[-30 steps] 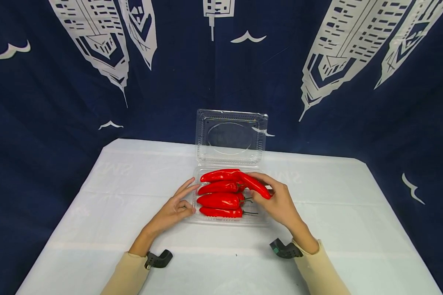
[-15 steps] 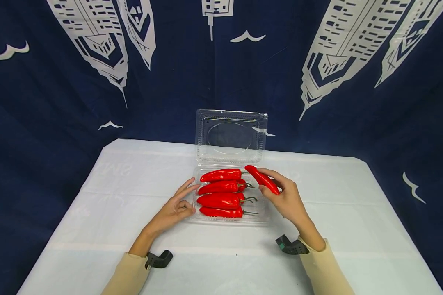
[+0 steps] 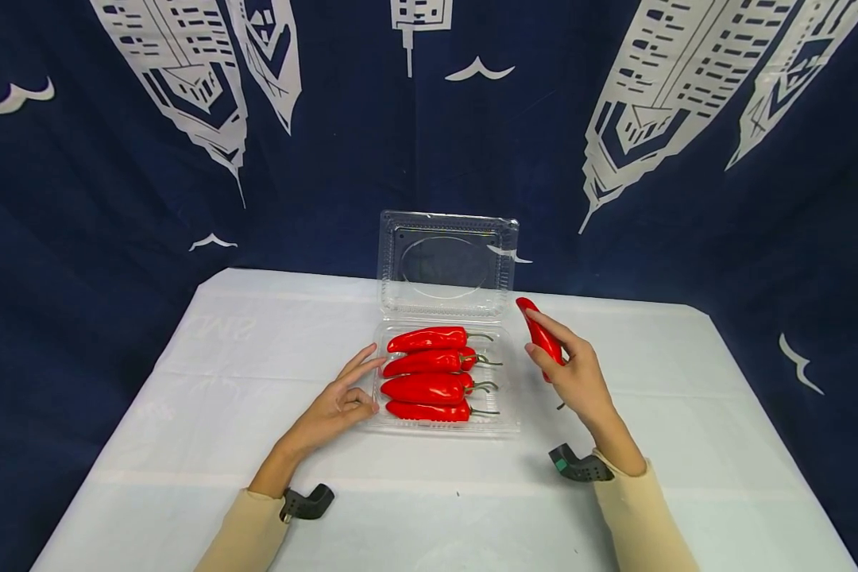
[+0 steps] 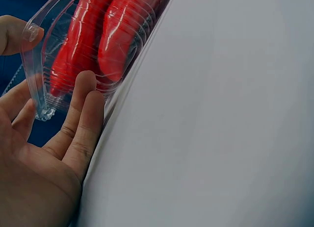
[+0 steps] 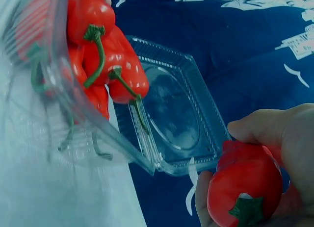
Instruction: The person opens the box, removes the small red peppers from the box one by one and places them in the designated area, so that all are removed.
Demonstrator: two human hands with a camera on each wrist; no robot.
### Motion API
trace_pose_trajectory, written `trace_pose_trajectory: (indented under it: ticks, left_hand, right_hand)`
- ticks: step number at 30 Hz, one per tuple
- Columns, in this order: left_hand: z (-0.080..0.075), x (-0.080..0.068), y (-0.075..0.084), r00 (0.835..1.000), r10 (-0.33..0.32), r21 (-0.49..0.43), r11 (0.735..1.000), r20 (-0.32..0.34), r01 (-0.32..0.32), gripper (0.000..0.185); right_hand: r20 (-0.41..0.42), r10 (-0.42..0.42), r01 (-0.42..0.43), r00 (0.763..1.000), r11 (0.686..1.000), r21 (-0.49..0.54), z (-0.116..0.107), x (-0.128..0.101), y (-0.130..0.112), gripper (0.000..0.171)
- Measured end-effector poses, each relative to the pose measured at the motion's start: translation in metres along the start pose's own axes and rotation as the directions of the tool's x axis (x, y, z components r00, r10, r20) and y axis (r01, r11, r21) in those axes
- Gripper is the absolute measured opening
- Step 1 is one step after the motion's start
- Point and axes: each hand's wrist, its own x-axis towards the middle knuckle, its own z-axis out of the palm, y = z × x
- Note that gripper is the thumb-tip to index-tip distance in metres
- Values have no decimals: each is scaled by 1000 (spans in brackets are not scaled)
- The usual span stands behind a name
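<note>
My left hand (image 3: 338, 405) rests on the white tablecloth (image 3: 186, 413) at the left edge of the clear plastic clamshell box (image 3: 504, 421). Its fingers (image 4: 83, 119) lie straight and relaxed against the box's side wall, holding nothing. Inside the box four red peppers (image 3: 425, 373) lie side by side, green stems pointing right. The box's hinged lid (image 3: 446, 266) stands open behind them, against the dark blue curtain. Just right of the box, my right hand (image 3: 575, 377) is raised above the table, its fingers and thumb curled around a fifth red pepper (image 3: 541, 338). That pepper is clear of the box, tip pointing up and away from me.
</note>
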Motion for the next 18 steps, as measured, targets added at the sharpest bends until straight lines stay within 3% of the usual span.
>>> trace_pose_trajectory:
  ticks: [18]
  left_hand:
    - [-1,-1,-2,1000,15,-3,1000,12,-15,70]
  right_hand:
    - [-36,86,-87,996,996,-34,-5,9,30,60]
